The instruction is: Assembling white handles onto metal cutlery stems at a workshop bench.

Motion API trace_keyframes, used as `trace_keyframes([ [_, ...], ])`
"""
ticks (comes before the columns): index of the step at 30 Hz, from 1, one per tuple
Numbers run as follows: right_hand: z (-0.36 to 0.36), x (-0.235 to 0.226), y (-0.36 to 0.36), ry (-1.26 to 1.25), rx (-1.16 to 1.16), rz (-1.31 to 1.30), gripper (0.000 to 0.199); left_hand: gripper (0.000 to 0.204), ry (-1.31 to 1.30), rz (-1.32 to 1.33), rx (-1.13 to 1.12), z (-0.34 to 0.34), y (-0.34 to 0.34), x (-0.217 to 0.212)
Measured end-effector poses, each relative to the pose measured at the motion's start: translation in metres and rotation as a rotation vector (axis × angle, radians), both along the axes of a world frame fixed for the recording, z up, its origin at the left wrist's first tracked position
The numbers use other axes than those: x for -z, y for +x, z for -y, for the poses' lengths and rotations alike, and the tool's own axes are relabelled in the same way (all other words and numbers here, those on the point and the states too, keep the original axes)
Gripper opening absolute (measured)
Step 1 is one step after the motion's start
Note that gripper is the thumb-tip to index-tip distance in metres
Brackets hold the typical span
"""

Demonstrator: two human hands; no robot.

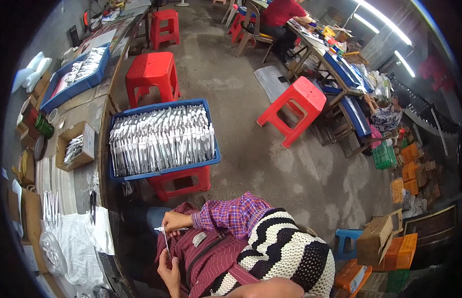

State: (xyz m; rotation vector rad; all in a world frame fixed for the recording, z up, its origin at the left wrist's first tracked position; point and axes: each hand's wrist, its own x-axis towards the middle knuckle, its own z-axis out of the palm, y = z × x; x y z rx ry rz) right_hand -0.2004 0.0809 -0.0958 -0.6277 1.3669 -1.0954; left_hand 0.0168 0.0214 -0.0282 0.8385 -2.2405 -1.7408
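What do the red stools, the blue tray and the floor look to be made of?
The red square-topped stools look like moulded plastic: uniform colour, slight sheen, one-piece legs. The blue rectangular tray of slim silvery pieces also seems plastic, with a smooth rim. The grey floor looks like bare concrete, matt and blotchy.

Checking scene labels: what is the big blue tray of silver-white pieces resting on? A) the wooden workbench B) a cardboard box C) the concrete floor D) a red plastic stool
D: the blue tray sits on a red plastic stool, whose legs show under its front edge, beside the wooden workbench, not on it.
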Motion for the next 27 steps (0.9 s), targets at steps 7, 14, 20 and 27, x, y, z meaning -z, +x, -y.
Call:
trace_keyframes([
  [7, -0.007, -0.007, 0.002, -0.072, 0.04, -0.063, 0.016, 0.037, 0.003, 0.01, 0.004, -0.009, 0.002, 0.003],
  [14, 0.0, -0.016, 0.009, 0.011, -0.065, -0.031, 0.018, 0.036, -0.058, 0.062, -0.096, -0.01, 0.014, -0.02],
  [20, -0.012, -0.02, -0.012, 0.062, 0.049, -0.025, 0.022, 0.031, -0.006, 0.021, -0.103, -0.01, -0.007, -0.022],
  [27, 0.007, -0.005, 0.0, 0.015, -0.075, 0.008, 0.019, 0.035, 0.302, 0.025, -0.209, 0.003, 0.008, 0.007],
])
